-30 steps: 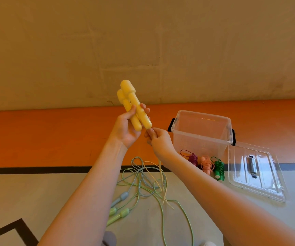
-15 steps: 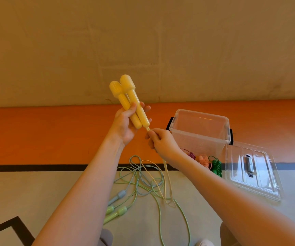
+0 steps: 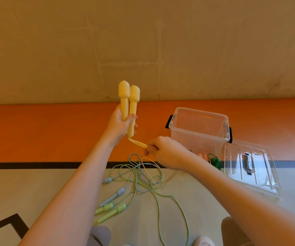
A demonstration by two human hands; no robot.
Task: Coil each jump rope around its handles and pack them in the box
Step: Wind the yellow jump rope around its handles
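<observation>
Head view shows me the left hand at about 10 o'clock from frame centre, fingers curled round the lower shafts of the two yellow handles, which stand side by side and nearly upright. The right hand, near centre, pinches the yellow cord where it leaves the handle bottoms and draws it off toward 4 o'clock; the rest of that cord loops on the floor at 6 o'clock, tangled with the green and blue ropes.

I judge the step in hand to be the start of the first wrap on the yellow rope, with no turns on the handles yet. The next move, as I read it, calls for carrying the cord round both shafts under light tension while the left hand keeps them together, without dragging the other ropes along.

The clear box sits open at 3 o'clock, its lid on the floor beside it, and some already coiled ropes lie just in front of the box, partly hidden by my right wrist.

Against half a second ago, the handles have swung from a lean to near vertical, and the right hand has moved down and away from them, pulling the cord out sideways.
</observation>
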